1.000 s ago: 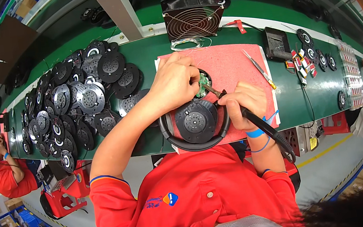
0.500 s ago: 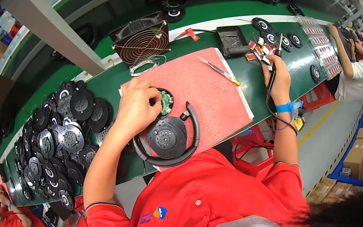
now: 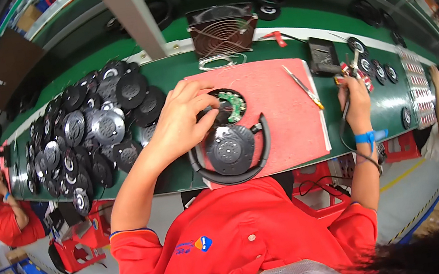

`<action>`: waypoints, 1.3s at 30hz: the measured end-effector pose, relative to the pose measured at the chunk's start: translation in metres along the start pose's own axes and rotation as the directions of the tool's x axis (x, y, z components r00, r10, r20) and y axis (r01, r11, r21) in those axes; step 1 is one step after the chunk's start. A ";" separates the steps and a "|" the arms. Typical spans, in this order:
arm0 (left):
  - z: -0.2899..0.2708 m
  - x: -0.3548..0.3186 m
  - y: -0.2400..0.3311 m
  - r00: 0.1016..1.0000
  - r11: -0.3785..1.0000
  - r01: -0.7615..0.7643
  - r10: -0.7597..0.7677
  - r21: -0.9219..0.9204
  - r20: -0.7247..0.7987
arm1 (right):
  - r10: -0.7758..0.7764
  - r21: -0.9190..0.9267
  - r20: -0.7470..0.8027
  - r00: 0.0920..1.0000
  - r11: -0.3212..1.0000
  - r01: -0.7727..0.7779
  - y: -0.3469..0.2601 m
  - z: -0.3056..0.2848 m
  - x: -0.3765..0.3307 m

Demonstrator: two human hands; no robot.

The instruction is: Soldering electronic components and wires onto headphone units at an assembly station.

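A: Left hand (image 3: 180,123)?
B: Fingers curled on the round black fan part with green circuit board (image 3: 228,106), on the red mat (image 3: 284,109), mid green surface (image 3: 175,72). One black fan frame (image 3: 231,151) just below it.
A: Right hand (image 3: 355,97)?
B: Closed on a thin tool with black cable (image 3: 348,108), by the red-white small parts (image 3: 347,68). Half a second ago it was already out there; the view has swung left.
A: Labels?
B: Rows of red-white tags (image 3: 417,88) far right. Pile of black rotors (image 3: 87,135) left, too many to count.
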State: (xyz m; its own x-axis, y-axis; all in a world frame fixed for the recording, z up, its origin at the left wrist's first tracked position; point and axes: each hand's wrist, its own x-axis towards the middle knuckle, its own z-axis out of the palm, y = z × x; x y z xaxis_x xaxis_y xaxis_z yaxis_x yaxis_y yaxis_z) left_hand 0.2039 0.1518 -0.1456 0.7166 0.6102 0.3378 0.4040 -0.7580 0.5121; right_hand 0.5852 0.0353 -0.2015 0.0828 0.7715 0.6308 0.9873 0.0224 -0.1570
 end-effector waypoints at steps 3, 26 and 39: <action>-0.006 -0.002 0.004 0.999 0.998 -0.031 0.029 -0.047 -0.032 | 0.048 0.062 -0.058 0.997 0.997 -0.045 -0.014 -0.008 -0.002; 0.018 -0.007 0.036 0.976 0.946 -0.139 0.081 -0.294 -0.203 | -0.165 0.653 0.115 0.979 0.755 0.051 -0.146 -0.007 0.019; 0.018 -0.022 0.025 0.968 0.830 0.182 -0.246 -0.528 -0.054 | -0.063 0.939 0.164 0.984 0.317 -0.136 -0.205 0.033 0.017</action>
State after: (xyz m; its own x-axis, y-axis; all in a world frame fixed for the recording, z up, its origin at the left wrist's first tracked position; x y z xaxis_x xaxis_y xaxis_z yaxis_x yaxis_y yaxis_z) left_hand 0.2081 0.1147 -0.1541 0.5634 0.7895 0.2435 0.1654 -0.3965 0.9030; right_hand 0.3795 0.0649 -0.1835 -0.0030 0.8624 0.5062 0.1744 0.4989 -0.8490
